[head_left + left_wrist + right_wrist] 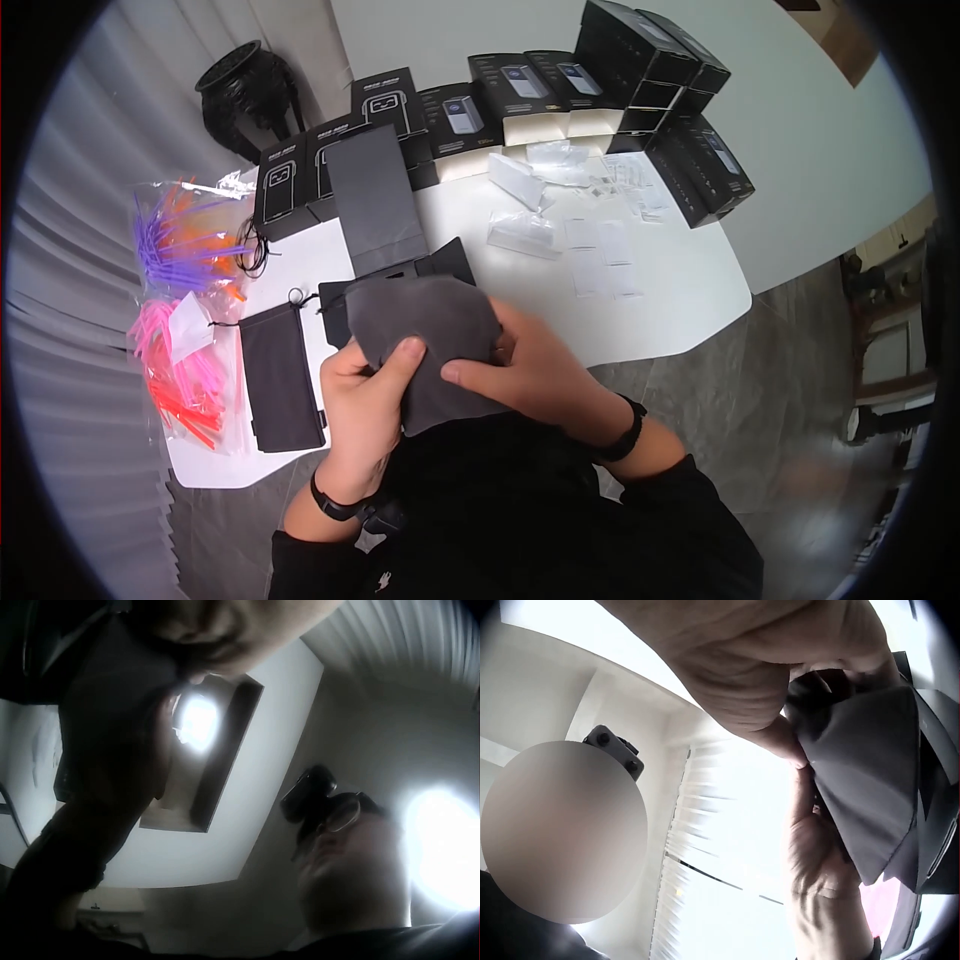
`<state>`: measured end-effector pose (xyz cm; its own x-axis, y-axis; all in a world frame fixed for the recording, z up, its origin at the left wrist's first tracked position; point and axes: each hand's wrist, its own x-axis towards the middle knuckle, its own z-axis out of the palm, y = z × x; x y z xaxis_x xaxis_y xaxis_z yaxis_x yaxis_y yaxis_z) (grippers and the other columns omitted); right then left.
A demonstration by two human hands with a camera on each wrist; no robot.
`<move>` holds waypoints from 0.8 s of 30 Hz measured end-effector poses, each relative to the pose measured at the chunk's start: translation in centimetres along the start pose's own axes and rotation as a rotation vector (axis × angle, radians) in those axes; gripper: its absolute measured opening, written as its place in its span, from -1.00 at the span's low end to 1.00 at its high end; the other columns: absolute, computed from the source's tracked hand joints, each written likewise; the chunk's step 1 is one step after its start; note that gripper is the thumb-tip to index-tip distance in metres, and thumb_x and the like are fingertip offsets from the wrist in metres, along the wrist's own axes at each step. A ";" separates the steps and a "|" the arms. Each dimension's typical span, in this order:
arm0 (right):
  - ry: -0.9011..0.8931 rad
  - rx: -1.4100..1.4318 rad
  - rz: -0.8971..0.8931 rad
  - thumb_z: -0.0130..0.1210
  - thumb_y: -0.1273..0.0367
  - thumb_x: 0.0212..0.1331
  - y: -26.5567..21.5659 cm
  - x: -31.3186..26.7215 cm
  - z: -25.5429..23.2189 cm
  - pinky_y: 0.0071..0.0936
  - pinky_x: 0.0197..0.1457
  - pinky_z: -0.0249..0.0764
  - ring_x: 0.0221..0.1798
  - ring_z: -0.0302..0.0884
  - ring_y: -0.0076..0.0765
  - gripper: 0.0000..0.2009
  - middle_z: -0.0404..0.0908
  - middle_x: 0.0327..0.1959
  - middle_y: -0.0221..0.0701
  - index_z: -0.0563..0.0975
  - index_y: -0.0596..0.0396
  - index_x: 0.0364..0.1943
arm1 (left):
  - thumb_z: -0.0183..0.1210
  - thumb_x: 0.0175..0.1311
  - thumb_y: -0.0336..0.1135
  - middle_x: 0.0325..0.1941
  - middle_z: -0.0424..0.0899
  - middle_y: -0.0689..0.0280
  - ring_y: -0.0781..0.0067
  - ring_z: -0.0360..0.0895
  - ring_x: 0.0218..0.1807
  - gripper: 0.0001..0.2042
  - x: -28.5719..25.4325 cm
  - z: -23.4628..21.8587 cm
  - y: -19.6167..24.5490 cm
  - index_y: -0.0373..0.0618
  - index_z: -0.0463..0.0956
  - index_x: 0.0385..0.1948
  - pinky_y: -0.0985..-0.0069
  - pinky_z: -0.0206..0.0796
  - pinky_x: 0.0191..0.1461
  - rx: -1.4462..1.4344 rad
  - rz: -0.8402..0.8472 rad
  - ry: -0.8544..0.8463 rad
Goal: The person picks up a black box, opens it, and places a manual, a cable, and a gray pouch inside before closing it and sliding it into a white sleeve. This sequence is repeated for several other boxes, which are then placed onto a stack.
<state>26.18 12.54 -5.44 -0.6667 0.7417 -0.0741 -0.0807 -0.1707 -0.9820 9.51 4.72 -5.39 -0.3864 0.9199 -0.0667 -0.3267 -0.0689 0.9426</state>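
Both hands hold a dark grey fabric pouch (440, 325) above the table's front edge. My left hand (365, 405) grips its left side, thumb on top. On the right side my right hand (540, 370) pinches the cloth, its thumb lying on the near face and its other fingers behind. In the right wrist view the pouch (870, 772) hangs in folds between the right hand (780, 660) and the left hand (825, 877). The left wrist view is dark; the pouch (112, 697) shows only dimly there. What the pouch contains, if anything, is hidden.
A flat dark drawstring pouch (285, 380) lies left of the hands. Behind them is an open black box (375, 200). Several black boxes (520, 85) line the back. Bags of coloured strips (185, 370) lie at the left, clear plastic packets (525, 232) at the right.
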 end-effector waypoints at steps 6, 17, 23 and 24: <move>0.039 0.006 0.039 0.30 0.40 0.22 -0.7 0.1 -0.5 -0.46 0.08 0.55 0.01 0.61 -0.51 -0.63 0.70 -0.05 -0.34 0.56 0.26 0.07 | 0.27 0.32 -0.52 -0.19 0.76 0.23 0.52 0.66 -0.17 -0.88 0.7 0.4 0.6 -0.34 0.68 -0.17 0.58 0.47 -0.01 -0.165 -0.112 -0.021; 0.159 0.145 -0.024 0.29 0.36 0.24 -0.3 0.1 -0.2 -0.44 0.12 0.53 0.07 0.59 -0.47 -0.61 0.67 0.00 -0.32 0.54 0.27 0.08 | 0.26 0.39 -0.40 -0.26 0.75 0.33 0.67 0.55 -0.19 -0.83 -0.8 0.2 0.0 -0.35 0.67 -0.18 0.64 0.40 -0.10 0.255 0.074 -0.076; 0.114 0.023 0.008 0.35 0.36 0.12 -0.4 0.0 -0.2 -0.43 0.11 0.53 0.04 0.61 -0.45 -0.59 0.69 -0.07 -0.33 0.56 0.24 0.03 | 0.22 0.34 -0.50 -0.20 0.72 0.29 0.62 0.55 -0.19 -0.87 -1.3 0.9 -0.3 -0.34 0.65 -0.16 0.60 0.38 -0.08 0.355 0.205 -0.066; 0.091 0.012 0.026 0.35 0.37 0.10 -0.8 0.0 -0.2 -0.43 0.10 0.53 0.02 0.62 -0.45 -0.60 0.69 -0.09 -0.33 0.58 0.23 0.02 | 0.21 0.33 -0.53 -0.19 0.71 0.28 0.60 0.55 -0.19 -0.88 -1.2 0.8 -0.4 -0.34 0.65 -0.17 0.59 0.38 -0.08 0.403 0.264 -0.101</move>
<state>26.40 12.79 -4.69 -0.5983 0.7929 -0.1155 -0.0734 -0.1978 -0.9775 10.77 3.97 -5.41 -0.3187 0.9254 0.2053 0.1388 -0.1687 0.9759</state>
